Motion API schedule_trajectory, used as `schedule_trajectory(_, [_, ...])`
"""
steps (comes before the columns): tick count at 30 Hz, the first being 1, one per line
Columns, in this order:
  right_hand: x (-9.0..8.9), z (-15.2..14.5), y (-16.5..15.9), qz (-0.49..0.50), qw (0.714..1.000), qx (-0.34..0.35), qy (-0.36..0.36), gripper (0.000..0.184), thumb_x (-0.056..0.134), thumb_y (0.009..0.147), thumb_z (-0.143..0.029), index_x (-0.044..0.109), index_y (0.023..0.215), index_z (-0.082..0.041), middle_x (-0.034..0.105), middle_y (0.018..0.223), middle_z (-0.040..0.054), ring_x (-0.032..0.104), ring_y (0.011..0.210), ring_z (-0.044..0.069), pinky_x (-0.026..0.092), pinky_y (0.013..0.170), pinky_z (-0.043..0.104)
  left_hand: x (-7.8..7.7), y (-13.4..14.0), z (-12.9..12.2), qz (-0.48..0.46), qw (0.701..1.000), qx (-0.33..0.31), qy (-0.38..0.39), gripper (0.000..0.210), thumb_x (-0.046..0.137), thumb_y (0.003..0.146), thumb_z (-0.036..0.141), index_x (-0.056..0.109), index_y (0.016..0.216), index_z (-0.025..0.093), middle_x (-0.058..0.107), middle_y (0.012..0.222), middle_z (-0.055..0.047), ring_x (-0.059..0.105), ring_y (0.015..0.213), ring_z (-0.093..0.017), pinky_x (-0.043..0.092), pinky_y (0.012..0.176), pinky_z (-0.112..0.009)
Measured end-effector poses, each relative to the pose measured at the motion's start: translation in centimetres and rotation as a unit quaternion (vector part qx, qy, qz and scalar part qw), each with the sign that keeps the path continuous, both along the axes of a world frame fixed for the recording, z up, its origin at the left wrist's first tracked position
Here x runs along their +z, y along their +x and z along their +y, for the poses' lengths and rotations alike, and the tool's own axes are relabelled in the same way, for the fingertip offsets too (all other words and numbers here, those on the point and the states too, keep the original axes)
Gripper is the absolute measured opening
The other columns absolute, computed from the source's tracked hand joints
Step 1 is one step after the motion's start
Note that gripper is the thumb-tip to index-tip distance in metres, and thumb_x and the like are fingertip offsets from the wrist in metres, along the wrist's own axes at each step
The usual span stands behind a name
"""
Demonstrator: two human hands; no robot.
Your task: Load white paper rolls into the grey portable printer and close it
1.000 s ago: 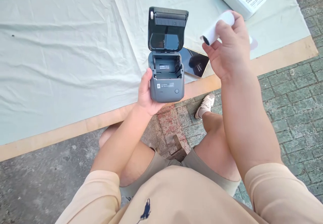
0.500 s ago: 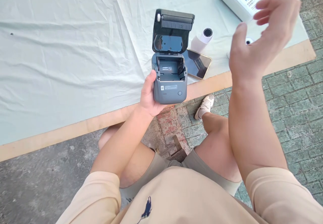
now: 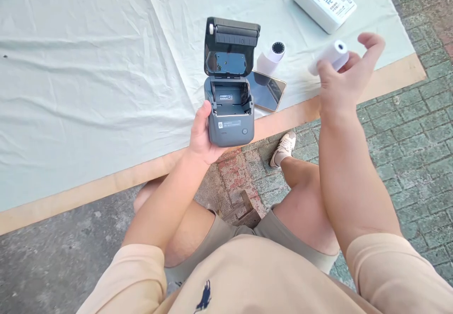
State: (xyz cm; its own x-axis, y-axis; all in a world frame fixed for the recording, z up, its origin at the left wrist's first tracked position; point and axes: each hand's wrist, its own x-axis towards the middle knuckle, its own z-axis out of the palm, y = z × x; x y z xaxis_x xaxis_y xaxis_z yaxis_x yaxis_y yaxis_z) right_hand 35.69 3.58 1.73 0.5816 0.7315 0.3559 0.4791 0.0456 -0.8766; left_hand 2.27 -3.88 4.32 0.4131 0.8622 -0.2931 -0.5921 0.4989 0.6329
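My left hand [image 3: 203, 132] is wrapped round the lower left side of a dark grey portable label printer [image 3: 231, 132], held up over the table's front edge. The printer's lid [image 3: 230, 45] stands open, and its paper bay shows nothing loaded. On the right, my right hand [image 3: 345, 78] grips a white paper roll [image 3: 327, 59] between thumb and fingers, with the forefinger stretched past it. The roll's hollow core faces up and to the right. Another white roll [image 3: 271, 59] with a black toothed core is near the printer. A phone [image 3: 267, 89] lies partly behind the printer.
A white box [image 3: 323, 2] with blue print lies toward the back right of the cloth-covered table [image 3: 88, 68]. The table's bare wooden edge [image 3: 141, 174] runs along the front. Below are my legs, a wooden piece [image 3: 249, 210] and brick paving [image 3: 406, 153].
My right hand has come down from above the table and closed on the white paper roll. The printer stays in my left hand with its lid open. The view has shifted slightly.
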Motion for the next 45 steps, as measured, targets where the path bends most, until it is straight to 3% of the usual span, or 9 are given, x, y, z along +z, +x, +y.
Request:
schedule_trajectory(3, [1.0,0.4,-1.3,0.124,0.991,0.039,0.04,0.042,0.057,0.096,-0.031,0.051,0.137,-0.036,0.078,0.142,0.0102,0.079,0.121,0.031,0.059,0.078,0.043,0.1,0.1,-0.1,-0.004,1.0,-0.004,0.003,0.064,0.091,0.095,0.077,0.086,0.132,0.026,0.095,0.135,-0.008,0.089,0.142,-0.04,0.08,0.104,-0.049])
schedule_trajectory(6, [4.2,-1.4,-5.1,0.143,0.968,0.19,0.085,0.063,0.055,0.09,-0.036,0.06,0.153,-0.038,0.081,0.148,0.0089,0.081,0.132,0.033,0.061,0.073,0.044,0.2,0.2,-0.1,-0.014,1.0,-0.007,0.001,0.062,0.087,0.098,0.079,0.087,0.13,0.026,0.096,0.129,-0.007,0.09,0.14,-0.039,0.08,0.107,-0.05])
schedule_trajectory(8, [6.7,-3.5,-8.3,0.052,0.938,0.327,0.106,0.058,0.064,0.089,-0.033,0.073,0.147,-0.037,0.085,0.132,0.0061,0.082,0.123,0.034,0.066,0.082,0.048,0.4,0.3,-0.1,-0.017,1.0,-0.007,-0.005,0.06,0.082,0.103,0.079,0.086,0.129,0.025,0.096,0.129,-0.008,0.088,0.146,-0.04,0.079,0.114,-0.052])
schedule_trajectory(13, [10.0,-6.7,-13.7,-0.287,0.885,0.366,-0.002,0.048,0.074,0.093,-0.015,0.086,0.133,-0.038,0.092,0.126,0.0051,0.083,0.117,0.038,0.064,0.102,0.06,0.8,0.5,-0.4,-0.003,1.0,0.007,-0.031,0.048,0.071,0.113,0.069,0.084,0.122,0.025,0.096,0.118,-0.008,0.084,0.154,-0.039,0.076,0.124,-0.055])
schedule_trajectory(18, [9.8,-5.9,-14.6,-0.358,0.859,0.352,-0.105,0.048,0.069,0.099,-0.008,0.083,0.134,-0.038,0.093,0.13,0.0045,0.085,0.116,0.037,0.064,0.101,0.059,1.2,0.8,-0.8,0.022,0.998,0.024,-0.057,0.049,0.065,0.116,0.069,0.081,0.124,0.024,0.095,0.123,-0.01,0.083,0.156,-0.041,0.076,0.124,-0.057])
schedule_trajectory(24, [9.3,-5.8,-14.5,-0.365,0.855,0.36,-0.076,0.034,0.065,0.109,-0.014,0.091,0.112,-0.034,0.092,0.122,0.0055,0.085,0.118,0.036,0.063,0.104,0.058,2.2,0.9,-0.6,0.004,0.996,0.022,-0.083,0.039,0.062,0.116,0.058,0.08,0.123,0.023,0.092,0.116,-0.009,0.082,0.155,-0.04,0.073,0.127,-0.057])
schedule_trajectory(31, [7.4,-6.9,-14.1,-0.329,0.846,0.42,0.014,0.039,0.059,0.122,-0.03,0.097,0.119,-0.039,0.09,0.116,0.0055,0.082,0.123,0.036,0.058,0.111,0.063,2.2,1.2,-0.5,-0.02,0.996,0.039,-0.076,0.068,0.045,0.118,0.079,0.081,0.13,0.022,0.091,0.129,-0.01,0.064,0.176,-0.042,0.067,0.134,-0.055])
schedule_trajectory(39, [5.4,-6.9,-14.1,-0.316,0.863,0.382,0.099,0.032,0.069,0.109,-0.026,0.096,0.112,-0.043,0.092,0.117,0.0046,0.083,0.118,0.037,0.065,0.105,0.064,1.0,1.0,-0.5,0.0,0.999,0.035,0.009,0.063,0.101,0.079,0.066,0.081,0.124,0.026,0.09,0.138,-0.009,0.061,0.177,-0.049,0.065,0.137,-0.058])
schedule_trajectory(45, [6.0,-7.0,-13.8,-0.166,0.888,0.372,0.212,0.027,0.072,0.113,-0.05,0.085,0.096,-0.033,0.081,0.1,0.0074,0.078,0.097,0.031,0.066,0.091,0.055,0.9,0.5,-0.7,0.046,0.998,0.015,0.035,0.084,0.11,0.069,0.062,0.079,0.139,0.026,0.092,0.132,-0.01,0.076,0.157,-0.05,0.068,0.129,-0.063])
